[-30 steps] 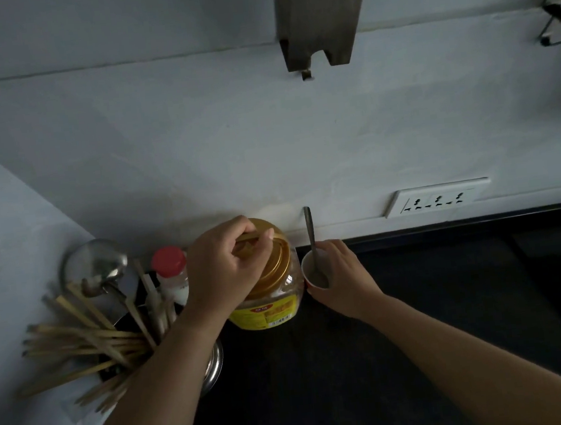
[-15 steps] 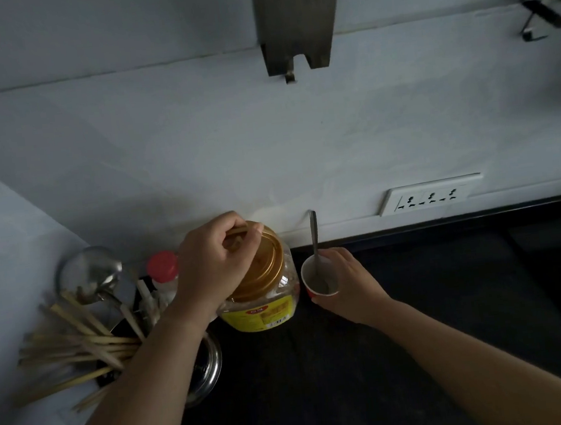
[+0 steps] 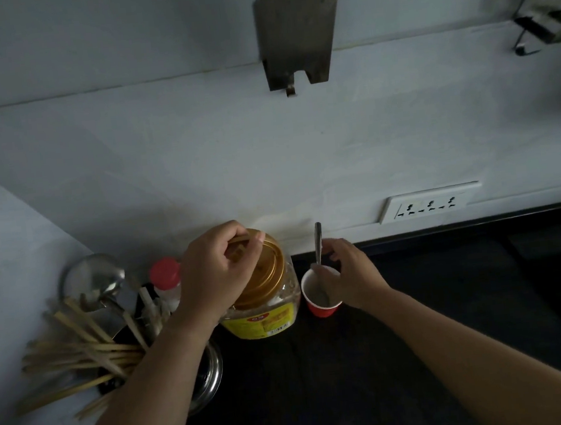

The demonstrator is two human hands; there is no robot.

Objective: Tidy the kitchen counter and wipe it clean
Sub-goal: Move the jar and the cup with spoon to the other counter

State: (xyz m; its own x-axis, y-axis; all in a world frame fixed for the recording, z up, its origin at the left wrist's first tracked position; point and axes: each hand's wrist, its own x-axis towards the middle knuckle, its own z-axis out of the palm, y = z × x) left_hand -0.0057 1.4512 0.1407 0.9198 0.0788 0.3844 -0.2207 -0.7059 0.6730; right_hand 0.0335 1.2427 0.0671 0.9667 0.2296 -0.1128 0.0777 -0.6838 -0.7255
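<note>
- The left hand (image 3: 216,276), at lower centre of the frame, sits on top of a clear plastic jar with a yellow label (image 3: 266,322); its fingers are curled together round the handle of the jar's ribbed gold lid (image 3: 270,274).
- The jar stands upright on the black kitchen counter (image 3: 359,384), close to the white wall (image 3: 197,158).
- Just right of the jar, the right hand (image 3: 353,279) holds a small red paper cup with a white inside (image 3: 321,306), fingers bent round its far and right side.
- A slim metal spoon (image 3: 318,243) stands in the cup, handle pointing up towards the wall.
- Left of the jar is a white bottle with a red cap (image 3: 165,274), partly hidden by the left wrist.
- At lower left, pale bamboo chopsticks (image 3: 79,354) fan out of a dark holder beside a steel ladle (image 3: 92,277).
- A white socket strip (image 3: 427,202) is fixed to the wall at right of centre.
- A grey metal bracket (image 3: 299,27) hangs on the wall at top centre.
</note>
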